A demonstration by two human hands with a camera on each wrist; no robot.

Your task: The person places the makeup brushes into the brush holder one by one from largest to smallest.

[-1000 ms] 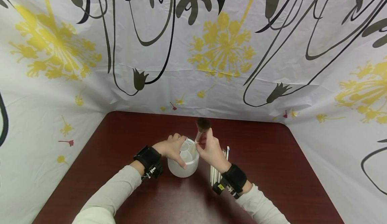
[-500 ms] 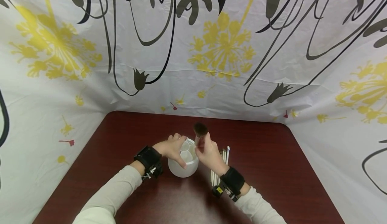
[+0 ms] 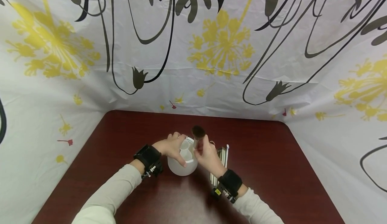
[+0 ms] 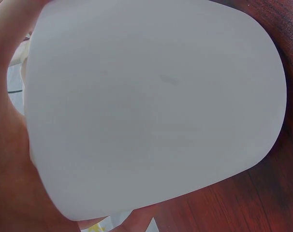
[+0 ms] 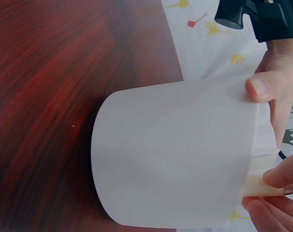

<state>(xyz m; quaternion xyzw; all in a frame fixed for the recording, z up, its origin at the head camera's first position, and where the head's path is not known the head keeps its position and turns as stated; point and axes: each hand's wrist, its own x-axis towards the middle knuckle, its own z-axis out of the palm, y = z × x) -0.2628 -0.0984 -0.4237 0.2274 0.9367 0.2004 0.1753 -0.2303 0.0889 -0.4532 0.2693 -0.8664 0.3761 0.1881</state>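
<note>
A white round brush holder (image 3: 181,170) with several compartments stands on the table. My left hand (image 3: 171,148) grips it at the rim from the left, thumb on the near side and fingers on the far side. Over the rim's right side, my right hand (image 3: 209,156) pinches a makeup brush (image 3: 198,132), dark bristles up. In the right wrist view the brush's pale handle (image 5: 257,182) runs down behind the holder's rim, between thumb and fingers; its lower end is hidden. The holder's smooth wall (image 4: 156,111) fills most of the left wrist view.
Several thin brushes (image 3: 223,158) with pale handles lie side by side on the dark red table (image 3: 266,170), partly under my right wrist. A patterned white cloth (image 3: 169,59) rises behind the table's far edge. Each wrist wears a black camera band (image 3: 148,157).
My right hand has moved down and slightly left, and the brush sits lower against the holder. More of the lying brushes shows. The left hand keeps its grip on the rim.
</note>
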